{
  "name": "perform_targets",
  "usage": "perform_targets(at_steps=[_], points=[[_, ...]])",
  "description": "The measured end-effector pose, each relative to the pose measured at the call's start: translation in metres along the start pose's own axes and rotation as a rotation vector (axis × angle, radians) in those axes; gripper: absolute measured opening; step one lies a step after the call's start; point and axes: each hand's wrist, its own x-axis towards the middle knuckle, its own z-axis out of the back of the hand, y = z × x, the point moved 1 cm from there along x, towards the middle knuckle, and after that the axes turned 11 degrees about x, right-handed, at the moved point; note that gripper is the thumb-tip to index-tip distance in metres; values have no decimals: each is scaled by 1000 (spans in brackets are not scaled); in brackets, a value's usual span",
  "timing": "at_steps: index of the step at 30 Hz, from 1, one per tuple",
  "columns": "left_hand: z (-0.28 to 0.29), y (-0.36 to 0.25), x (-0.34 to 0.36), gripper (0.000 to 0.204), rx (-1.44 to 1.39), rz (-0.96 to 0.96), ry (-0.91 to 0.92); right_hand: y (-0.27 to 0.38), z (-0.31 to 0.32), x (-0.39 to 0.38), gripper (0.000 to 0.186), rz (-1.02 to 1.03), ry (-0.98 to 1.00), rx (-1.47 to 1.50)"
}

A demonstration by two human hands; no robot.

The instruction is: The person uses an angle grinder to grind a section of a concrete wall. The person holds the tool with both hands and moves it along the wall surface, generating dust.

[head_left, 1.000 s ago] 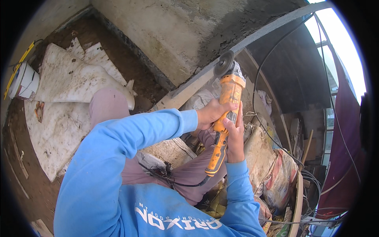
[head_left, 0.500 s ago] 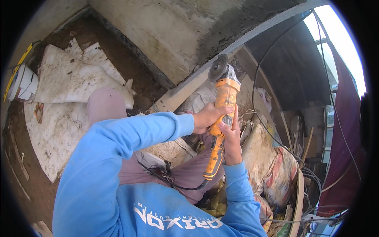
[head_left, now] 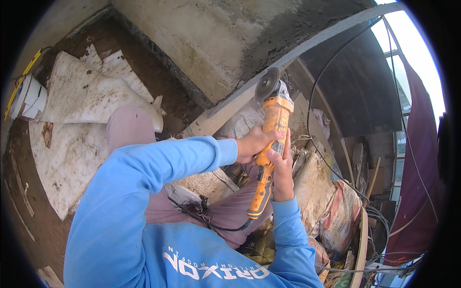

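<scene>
Both my hands grip an orange angle grinder [head_left: 276, 117], held up in front of me with its dark disc [head_left: 267, 84] at the far end. The disc is at the edge of the concrete wall [head_left: 225, 109]; whether it touches, I cannot tell. My left hand [head_left: 255, 144] wraps round the body from the left side. Lower on the right, my right hand [head_left: 283, 173] closes round the body, its thumb lying across the front. A black cord [head_left: 235, 228] leaves the grinder's tail and runs left over my legs.
Dirty white sheeting [head_left: 96, 105] lies on the ground to the left, beside a white bucket [head_left: 36, 98] and a yellow level-like bar [head_left: 21, 84]. Soiled sacks [head_left: 317, 192] are piled on the right. A black cable [head_left: 312, 96] hangs across there, near a dark panel [head_left: 355, 81].
The view has shifted very slightly. My hands keep the same grip on the grinder, and its disc sits almost where it was.
</scene>
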Motion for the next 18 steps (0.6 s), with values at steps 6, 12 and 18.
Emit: perform_targets(at_steps=[6,12,18], points=[[1,-1,7,73,-23,-51,8,4,-4,5,101,47,15,33],[-2,-7,11,72,-47,-116,48,11,-5,7,104,40,19,35],[-1,-7,18,71,-59,-118,65,15,-4,11,101,68,30,-6]])
